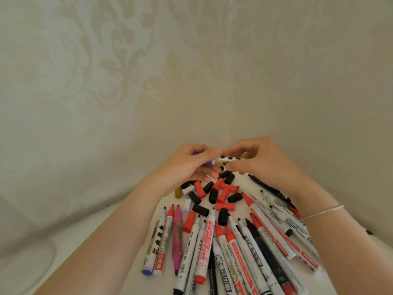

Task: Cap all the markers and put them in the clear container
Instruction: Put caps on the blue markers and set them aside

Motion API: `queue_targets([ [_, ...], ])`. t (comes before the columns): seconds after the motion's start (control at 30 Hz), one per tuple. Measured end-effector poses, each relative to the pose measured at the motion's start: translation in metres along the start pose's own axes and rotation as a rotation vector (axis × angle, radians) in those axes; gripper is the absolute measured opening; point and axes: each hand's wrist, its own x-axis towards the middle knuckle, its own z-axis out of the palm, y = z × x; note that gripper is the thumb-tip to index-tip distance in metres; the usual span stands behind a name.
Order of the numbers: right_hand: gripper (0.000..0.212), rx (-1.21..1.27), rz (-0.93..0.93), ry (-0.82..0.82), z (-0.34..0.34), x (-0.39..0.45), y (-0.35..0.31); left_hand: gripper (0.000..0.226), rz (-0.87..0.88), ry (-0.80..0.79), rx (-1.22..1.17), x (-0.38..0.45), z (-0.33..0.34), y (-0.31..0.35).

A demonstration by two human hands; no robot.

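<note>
cream damask wallpaper (127, 71), walls meeting in a corner, white table (85, 226)

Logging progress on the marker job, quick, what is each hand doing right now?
Left hand: closed, pinching the blue cap.
Right hand: closed, gripping the marker that the cap meets.
</note>
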Motion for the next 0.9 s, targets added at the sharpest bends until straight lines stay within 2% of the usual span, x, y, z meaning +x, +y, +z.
queue_targets([
  [0.13,0.012,0.087,-0.041,0.035,0.011,0.000,-0.001,0.039,0.094,0.351,0.055,0.004,0.013,0.004],
  [0.23,0.013,0.091,-0.039,0.102,0.019,-0.001,-0.002,0.036,0.104,0.437,0.049,0.005,0.015,0.008],
  [0.57,0.014,0.080,-0.010,0.151,0.031,-0.001,-0.005,0.026,0.130,0.492,0.090,0.002,0.017,0.002],
  [0.73,0.010,0.065,-0.009,0.162,0.025,-0.001,-0.008,0.034,0.188,0.557,0.163,0.005,0.021,-0.001],
  [0.9,0.012,-0.125,0.007,0.067,0.018,0.001,-0.009,0.035,0.150,0.361,0.184,-0.006,0.021,-0.013],
])
